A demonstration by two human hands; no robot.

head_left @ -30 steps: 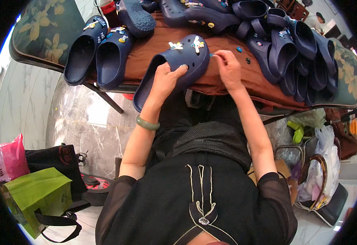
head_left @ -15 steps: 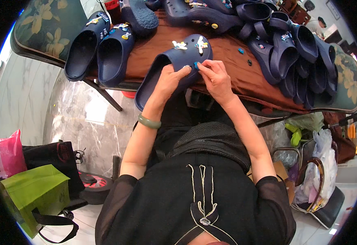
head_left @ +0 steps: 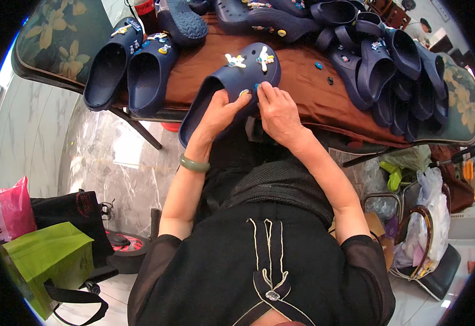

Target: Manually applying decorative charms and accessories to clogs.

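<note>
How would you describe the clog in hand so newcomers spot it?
Find the wide brown cloth. At its near edge, the person's left hand grips a navy clog with white charms. Unlike the other clogs, this one is held.

glossy grey marbled floor [head_left: 99, 138] with bright glare [head_left: 129, 149], brown cloth [head_left: 305, 62] on flower-patterned table [head_left: 52, 49]

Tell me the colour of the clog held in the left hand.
The clog is navy blue; it shows best in the head view.
</note>
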